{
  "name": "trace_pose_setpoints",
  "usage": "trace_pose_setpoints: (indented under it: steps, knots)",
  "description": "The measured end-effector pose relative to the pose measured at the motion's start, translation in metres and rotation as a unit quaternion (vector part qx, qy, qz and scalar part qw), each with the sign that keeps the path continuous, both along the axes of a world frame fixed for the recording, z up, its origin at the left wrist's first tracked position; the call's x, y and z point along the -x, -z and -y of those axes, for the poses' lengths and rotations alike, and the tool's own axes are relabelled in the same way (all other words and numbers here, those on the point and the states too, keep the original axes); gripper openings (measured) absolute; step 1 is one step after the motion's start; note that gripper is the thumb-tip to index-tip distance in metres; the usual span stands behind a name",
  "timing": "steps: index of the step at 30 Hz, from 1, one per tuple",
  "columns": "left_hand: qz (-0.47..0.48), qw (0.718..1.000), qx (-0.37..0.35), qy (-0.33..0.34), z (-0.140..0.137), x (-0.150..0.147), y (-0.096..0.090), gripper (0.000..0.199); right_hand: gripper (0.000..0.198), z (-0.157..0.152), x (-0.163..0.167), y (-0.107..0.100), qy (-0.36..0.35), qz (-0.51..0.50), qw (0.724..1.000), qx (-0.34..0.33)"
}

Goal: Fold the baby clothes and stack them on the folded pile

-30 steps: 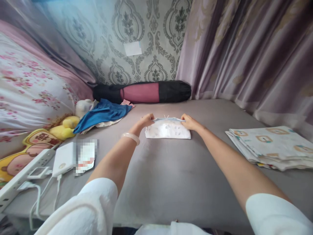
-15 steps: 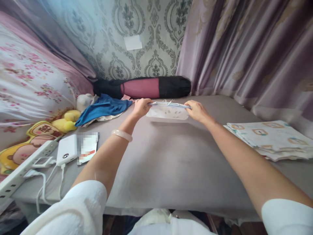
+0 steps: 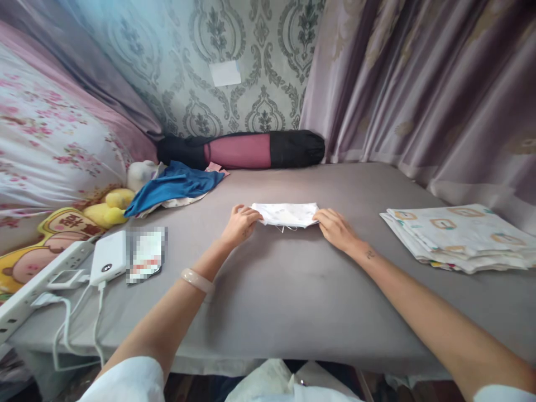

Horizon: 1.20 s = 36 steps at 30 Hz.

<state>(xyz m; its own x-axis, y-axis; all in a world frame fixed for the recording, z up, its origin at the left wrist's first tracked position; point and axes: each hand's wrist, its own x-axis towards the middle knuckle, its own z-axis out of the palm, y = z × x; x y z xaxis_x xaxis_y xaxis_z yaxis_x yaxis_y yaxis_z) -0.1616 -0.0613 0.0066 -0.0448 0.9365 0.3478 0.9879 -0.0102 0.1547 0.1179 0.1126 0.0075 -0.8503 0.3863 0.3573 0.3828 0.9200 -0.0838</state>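
Observation:
A small white piece of cloth (image 3: 287, 214) with faint grey marks is stretched between my two hands, low over the middle of the grey-covered surface (image 3: 288, 296). Thin white strings hang at its near edge. Pinching its left end is my left hand (image 3: 243, 224), its fingers closed. My right hand (image 3: 337, 228) grips the right end the same way, thumb tucked under. Whether the cloth's underside rests on the surface I cannot tell.
Folded printed cloths (image 3: 456, 237) are stacked at the right. On the left are a blue garment (image 3: 178, 187), plush toys (image 3: 111, 209), a white power bank (image 3: 108, 257), cables and a power strip (image 3: 54, 285). A black and pink roll (image 3: 240, 151) lies along the wall.
Both hands have come down and nearer with the white cloth. It hung higher and farther off; now its upper face shows and the strings lie on the near side.

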Motion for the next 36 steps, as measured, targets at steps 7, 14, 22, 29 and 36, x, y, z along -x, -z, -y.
trace_pose_setpoints:
  steps: [7,14,22,29,36]
  knots:
    - [-0.001,0.998,0.058,0.020,0.010,-0.007,0.009,0.040,0.035,0.006,-0.007,0.015,-0.003,0.014,1.000,0.024]
    - [0.006,0.995,0.100,-0.001,0.014,-0.017,-0.004,0.034,0.038,0.011,-0.004,0.007,0.031,0.051,0.997,0.050]
    - [0.033,0.990,0.079,-0.113,-0.025,-0.046,-0.016,0.038,0.042,0.026,0.057,-0.005,0.079,0.013,0.993,0.082]
    - [0.029,0.986,0.100,-0.129,-0.064,-0.073,0.003,0.049,0.054,0.030,0.096,0.006,0.075,0.037,0.990,0.110]
    - [0.043,0.981,0.146,-0.122,-0.069,-0.075,0.016,0.054,0.056,0.027,0.097,0.019,0.078,0.061,0.985,0.139]
